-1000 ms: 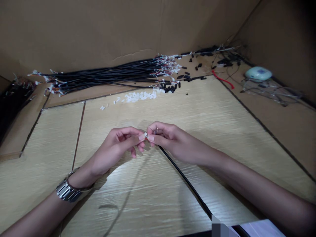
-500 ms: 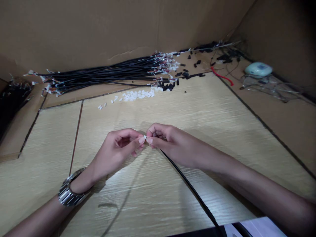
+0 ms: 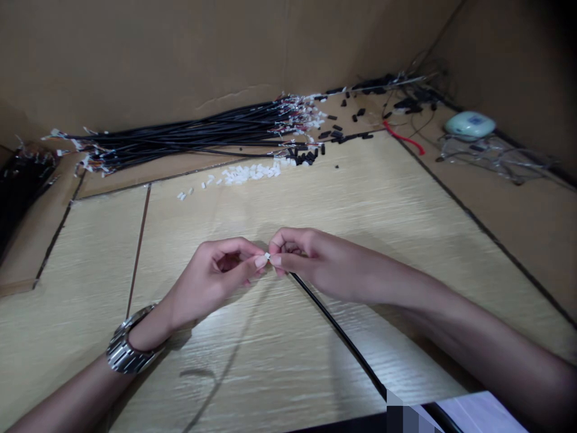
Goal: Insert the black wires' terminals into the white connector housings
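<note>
Cardboard-walled worktop [image 3: 225,222], white connector [image 3: 267,256] pinched above the middle

Looks like close fingertip work at the connector, too small and partly covered to read in detail. Calls, by judgement, for a steady pinch, careful alignment and no tug on the black cable [image 3: 333,322]. Gripped between thumb and forefinger of the left hand [image 3: 211,273], fingertips together, other fingers loosely curled. Pinched just beside it with the right hand [image 3: 311,261], apparently at the cable's upper end; exact hold hidden. Banded at the left wrist with a metal watch [image 3: 126,349].

Beyond, on pale wood grain, scattered with white connector housings [image 3: 252,173] and short black pieces [image 3: 306,157]. Stacked behind with a long cable bundle [image 3: 189,132], wire ends frayed out. Littered toward the right corner with a red strip [image 3: 408,141], loose thin wires and a mint-green rounded object [image 3: 470,125]. Enclosed by brown cardboard walls [image 3: 180,48], dimly lit.
</note>
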The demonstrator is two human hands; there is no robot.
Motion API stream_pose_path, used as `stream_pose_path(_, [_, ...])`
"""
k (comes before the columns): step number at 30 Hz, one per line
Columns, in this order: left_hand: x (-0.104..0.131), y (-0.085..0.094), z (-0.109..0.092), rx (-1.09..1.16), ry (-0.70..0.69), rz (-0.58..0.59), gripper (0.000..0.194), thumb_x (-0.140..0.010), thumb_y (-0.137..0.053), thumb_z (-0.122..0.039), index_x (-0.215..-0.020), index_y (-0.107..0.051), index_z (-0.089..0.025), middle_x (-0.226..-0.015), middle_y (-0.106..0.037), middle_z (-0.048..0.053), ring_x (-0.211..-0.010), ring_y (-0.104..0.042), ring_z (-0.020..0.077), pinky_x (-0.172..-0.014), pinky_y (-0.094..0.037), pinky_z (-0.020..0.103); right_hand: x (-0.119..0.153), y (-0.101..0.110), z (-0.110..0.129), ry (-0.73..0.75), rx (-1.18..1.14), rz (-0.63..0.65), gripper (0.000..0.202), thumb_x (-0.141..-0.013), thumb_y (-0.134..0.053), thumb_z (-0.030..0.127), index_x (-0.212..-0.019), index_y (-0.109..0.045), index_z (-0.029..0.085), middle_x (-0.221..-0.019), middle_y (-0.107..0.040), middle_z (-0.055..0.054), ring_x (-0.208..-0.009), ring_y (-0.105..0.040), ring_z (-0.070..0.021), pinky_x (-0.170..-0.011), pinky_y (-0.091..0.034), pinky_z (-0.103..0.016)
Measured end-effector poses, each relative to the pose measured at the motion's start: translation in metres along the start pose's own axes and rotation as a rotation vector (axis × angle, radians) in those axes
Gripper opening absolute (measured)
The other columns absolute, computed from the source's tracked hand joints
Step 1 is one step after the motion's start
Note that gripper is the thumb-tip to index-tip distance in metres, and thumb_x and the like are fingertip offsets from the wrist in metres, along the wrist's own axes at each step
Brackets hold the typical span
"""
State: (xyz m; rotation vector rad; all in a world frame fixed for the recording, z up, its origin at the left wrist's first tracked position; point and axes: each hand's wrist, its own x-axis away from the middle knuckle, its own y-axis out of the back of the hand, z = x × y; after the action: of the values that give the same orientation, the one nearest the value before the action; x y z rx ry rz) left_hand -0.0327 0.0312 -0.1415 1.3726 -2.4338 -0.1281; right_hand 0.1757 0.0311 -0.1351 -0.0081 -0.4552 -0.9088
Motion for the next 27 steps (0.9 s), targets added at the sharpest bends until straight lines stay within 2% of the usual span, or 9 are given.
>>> stream_pose_path(3, [-0.001, 0.000, -0.001, -0.007, -0.002, 0.009, 0.019, -0.089, -0.065, -0.035, -0.088, -0.073, -0.019, -0.076, -0.070, 0.000, -0.062, -0.054, 0.0093, -0.056, -0.042, 0.018, 0.000, 0.000, 0.001, -0.001, -0.004, 0.008, 0.013, -0.095, -0.051, 0.029, -0.085, -0.054, 0.022, -0.060, -0.046, 0.005, -0.044, -0.033, -0.0079, -0.040, -0.022, -0.023])
stream_pose_path(8, [-0.001, 0.000, -0.001, -0.015, -0.007, 0.012, 0.017, -0.089, -0.064, -0.033, -0.089, -0.074, -0.019, -0.075, -0.070, 0.000, -0.062, -0.055, 0.0089, -0.056, -0.042, 0.018, -0.003, -0.003, -0.002, 0.020, 0.007, -0.004, 0.013, -0.094, -0.050, 0.029, -0.084, -0.055, 0.022, -0.065, -0.051, 0.003, -0.050, -0.039, -0.0092, -0.046, -0.028, -0.023])
stream_pose_path(14, [-0.003, 0.002, -0.002, 0.099, 0.009, 0.014, 0.018, -0.088, -0.066, -0.032, -0.085, -0.071, -0.014, -0.076, -0.069, 0.003, -0.065, -0.060, 0.0107, -0.059, -0.050, 0.019, -0.008, -0.010, -0.009, 0.127, 0.032, -0.161, 0.014, -0.091, -0.053, 0.029, -0.082, -0.058, 0.020, -0.067, -0.055, 0.002, -0.057, -0.046, -0.0107, -0.049, -0.032, -0.023])
stream_pose_path(17, [-0.003, 0.003, -0.001, 0.143, 0.033, 0.006, 0.020, -0.089, -0.065, -0.032, -0.085, -0.069, -0.014, -0.075, -0.068, 0.002, -0.065, -0.060, 0.0098, -0.059, -0.051, 0.018, -0.005, -0.013, -0.010, 0.222, 0.105, -0.249, 0.008, -0.090, -0.056, 0.024, -0.087, -0.061, 0.019, -0.071, -0.059, 0.003, -0.061, -0.051, -0.0107, -0.054, -0.037, -0.023])
stream_pose_path(21, [-0.003, 0.002, -0.002, 0.155, 0.046, -0.014, 0.021, -0.090, -0.065, -0.033, -0.084, -0.067, -0.012, -0.073, -0.066, 0.001, -0.065, -0.060, 0.0091, -0.059, -0.051, 0.017, -0.002, -0.019, -0.010, 0.438, 0.380, -0.408, 0.011, -0.090, -0.055, 0.012, -0.088, -0.066, 0.013, -0.082, -0.066, -0.003, -0.072, -0.058, -0.0131, -0.065, -0.043, -0.024])
stream_pose_path(24, [-0.002, 0.002, -0.003, 0.146, 0.047, -0.022, 0.023, -0.091, -0.063, -0.033, -0.083, -0.067, -0.012, -0.072, -0.066, 0.001, -0.064, -0.059, 0.0089, -0.059, -0.051, 0.017, -0.004, -0.023, -0.014, 0.584, 0.528, -0.460, 0.015, -0.089, -0.055, 0.008, -0.084, -0.069, 0.010, -0.078, -0.065, -0.006, -0.073, -0.058, -0.0149, -0.068, -0.044, -0.026])
stream_pose_path(27, [-0.002, 0.001, -0.004, 0.133, 0.041, -0.020, 0.024, -0.091, -0.063, -0.034, -0.084, -0.066, -0.011, -0.072, -0.065, 0.002, -0.064, -0.058, 0.0090, -0.059, -0.051, 0.017, -0.007, -0.025, -0.018, 0.663, 0.594, -0.498, 0.017, -0.089, -0.055, 0.009, -0.082, -0.070, 0.008, -0.073, -0.063, -0.006, -0.070, -0.057, -0.0155, -0.068, -0.044, -0.027])
